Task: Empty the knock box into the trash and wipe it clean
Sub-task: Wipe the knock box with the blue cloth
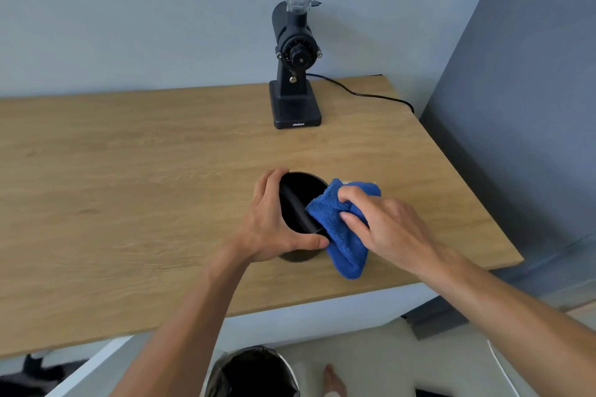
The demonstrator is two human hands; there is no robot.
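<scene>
Knock box (298,193) gripped by left hand (274,222), right hand (385,224) pressing cloth (338,229) inside

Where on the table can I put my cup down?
The table is bare all along the left of the left hand, and between the knock box and the coffee grinder. It's crowded around the blue cloth and right hand.

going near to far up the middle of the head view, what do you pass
trash bin on the floor → near edge of the wooden counter → knock box, left hand round it, right hand pressing a blue cloth at its rim → coffee grinder by the wall
</scene>
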